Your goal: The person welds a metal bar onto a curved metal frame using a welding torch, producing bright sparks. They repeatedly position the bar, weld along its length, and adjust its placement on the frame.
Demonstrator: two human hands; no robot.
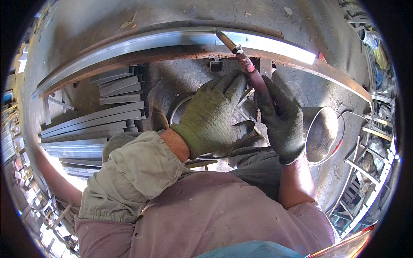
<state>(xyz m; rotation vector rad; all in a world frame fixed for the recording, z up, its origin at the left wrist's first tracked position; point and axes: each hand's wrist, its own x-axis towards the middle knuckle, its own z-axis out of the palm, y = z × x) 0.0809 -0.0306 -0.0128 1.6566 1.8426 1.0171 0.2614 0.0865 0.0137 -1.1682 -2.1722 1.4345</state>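
Observation:
A welding torch (257,81) with a brass-coloured nozzle and a taped, reddish neck is held in my gloved right hand (282,118), whose fingers wrap its handle. The nozzle's tip lies at a seam in the long silver metal profile (172,40), which rests along a rusty brown bar (172,58). My gloved left hand (215,112) is just left of the torch. Its fingers stretch forward with the fingertips close beside the torch's neck, and its thumb stands apart. Whether those fingertips touch the torch I cannot tell. A loose light-coloured cuff (142,172) covers my left forearm.
Several cut lengths of metal tube (94,122) lie at the left below the bar. A pale bucket (322,133) stands on its side or tilted by my right hand. Metal frames (365,172) and piled clutter line the right edge. Grey floor (172,15) stretches beyond the bar.

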